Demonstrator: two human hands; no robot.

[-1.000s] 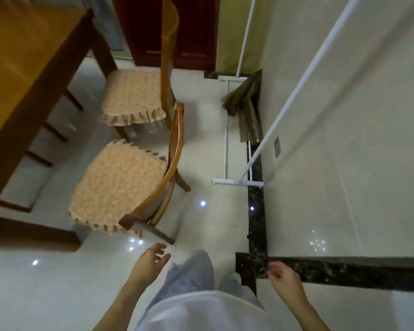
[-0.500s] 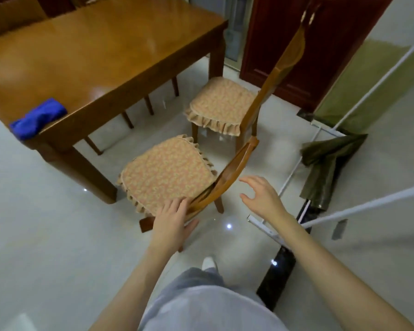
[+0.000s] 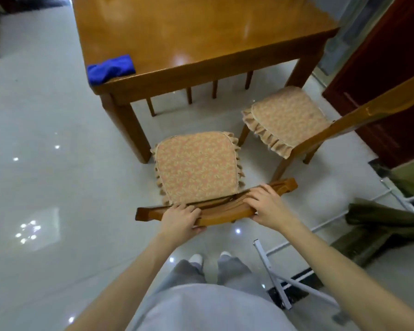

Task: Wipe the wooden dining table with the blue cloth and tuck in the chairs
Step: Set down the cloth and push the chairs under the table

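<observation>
While the crumpled blue cloth (image 3: 110, 69) lies on the near-left corner of the glossy wooden dining table (image 3: 201, 32), both hands (left hand (image 3: 181, 217), right hand (image 3: 267, 205)) grip the curved top rail of the floral-cushioned wooden chair (image 3: 196, 168). Its seat faces the table, rail parallel to the table's edge, just right of the table's leg (image 3: 129, 132); a second cushioned chair (image 3: 287, 120) stands off the table's right corner.

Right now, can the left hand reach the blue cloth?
Probably yes, but not at once: the left hand grips the chair back. The blue cloth lies on the near left corner of the table, and nothing stands between; a step forward may be needed.
</observation>
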